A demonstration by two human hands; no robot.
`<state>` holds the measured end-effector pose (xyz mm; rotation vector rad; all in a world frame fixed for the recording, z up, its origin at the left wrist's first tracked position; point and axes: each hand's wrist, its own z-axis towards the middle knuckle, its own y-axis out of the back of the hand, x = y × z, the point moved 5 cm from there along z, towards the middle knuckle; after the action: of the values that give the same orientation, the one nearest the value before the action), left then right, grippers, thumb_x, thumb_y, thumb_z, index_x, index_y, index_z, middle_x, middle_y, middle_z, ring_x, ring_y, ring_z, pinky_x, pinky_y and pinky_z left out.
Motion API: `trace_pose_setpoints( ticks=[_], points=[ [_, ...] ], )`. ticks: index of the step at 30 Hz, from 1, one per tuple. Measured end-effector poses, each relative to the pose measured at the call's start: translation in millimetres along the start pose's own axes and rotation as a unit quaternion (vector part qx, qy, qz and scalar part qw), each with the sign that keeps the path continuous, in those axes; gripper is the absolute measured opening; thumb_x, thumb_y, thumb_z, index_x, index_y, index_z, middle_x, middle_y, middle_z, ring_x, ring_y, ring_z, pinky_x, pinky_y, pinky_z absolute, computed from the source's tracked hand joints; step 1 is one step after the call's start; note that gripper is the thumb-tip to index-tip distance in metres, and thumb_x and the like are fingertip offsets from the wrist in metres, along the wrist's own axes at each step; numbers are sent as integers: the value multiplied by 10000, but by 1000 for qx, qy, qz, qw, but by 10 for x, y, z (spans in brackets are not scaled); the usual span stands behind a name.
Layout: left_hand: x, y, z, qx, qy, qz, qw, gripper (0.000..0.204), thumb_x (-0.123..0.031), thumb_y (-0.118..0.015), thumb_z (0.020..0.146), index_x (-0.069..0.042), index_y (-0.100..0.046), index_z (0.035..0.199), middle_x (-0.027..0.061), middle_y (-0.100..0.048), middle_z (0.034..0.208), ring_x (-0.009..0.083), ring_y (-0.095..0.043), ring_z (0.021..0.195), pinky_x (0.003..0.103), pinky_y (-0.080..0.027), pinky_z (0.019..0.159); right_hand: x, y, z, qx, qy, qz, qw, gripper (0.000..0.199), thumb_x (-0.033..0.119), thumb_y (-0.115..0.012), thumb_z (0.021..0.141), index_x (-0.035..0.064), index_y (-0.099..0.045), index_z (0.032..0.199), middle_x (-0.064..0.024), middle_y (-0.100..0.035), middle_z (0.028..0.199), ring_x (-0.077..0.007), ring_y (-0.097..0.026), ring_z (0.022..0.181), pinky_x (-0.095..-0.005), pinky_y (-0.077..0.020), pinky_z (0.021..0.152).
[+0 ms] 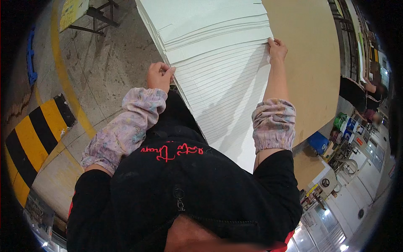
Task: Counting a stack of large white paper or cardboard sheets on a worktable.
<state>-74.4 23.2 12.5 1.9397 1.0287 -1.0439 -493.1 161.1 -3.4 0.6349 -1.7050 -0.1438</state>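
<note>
A tall stack of large white sheets lies fanned in steps on a brown board table. My left hand pinches the left edge of the stack with its fingers closed on the sheets. At the right edge my right hand grips a sheet edge, thumb on top. Both forearms wear floral sleeve covers over a black top.
Grey concrete floor with a yellow line lies to the left, along with a black-and-yellow striped barrier. A metal stand with a yellow sign is at top left. Another person and cluttered workbenches are at the right.
</note>
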Motion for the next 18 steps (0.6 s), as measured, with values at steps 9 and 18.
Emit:
trace_pose_setpoints(
  ticks=[9,18],
  points=[
    [-38,53,7,-8,-44,52,998,175,-27,-650,712,25,-484,690,79,-449,793,142,-542,532,256,-447,470,-81,-74,31,18,28,-20,999,256,84,-691,690,-46,-576,878,-42,-585,699,-108,-534,622,-226,-433,542],
    [-196,-18,91,59,-125,234,962,211,-84,-618,756,15,-460,655,70,-416,725,136,-521,504,256,-425,474,-47,26,53,-20,115,-189,975,355,226,-607,739,100,-594,1071,-68,-620,780,-180,-584,738,-303,-449,720]
  ],
)
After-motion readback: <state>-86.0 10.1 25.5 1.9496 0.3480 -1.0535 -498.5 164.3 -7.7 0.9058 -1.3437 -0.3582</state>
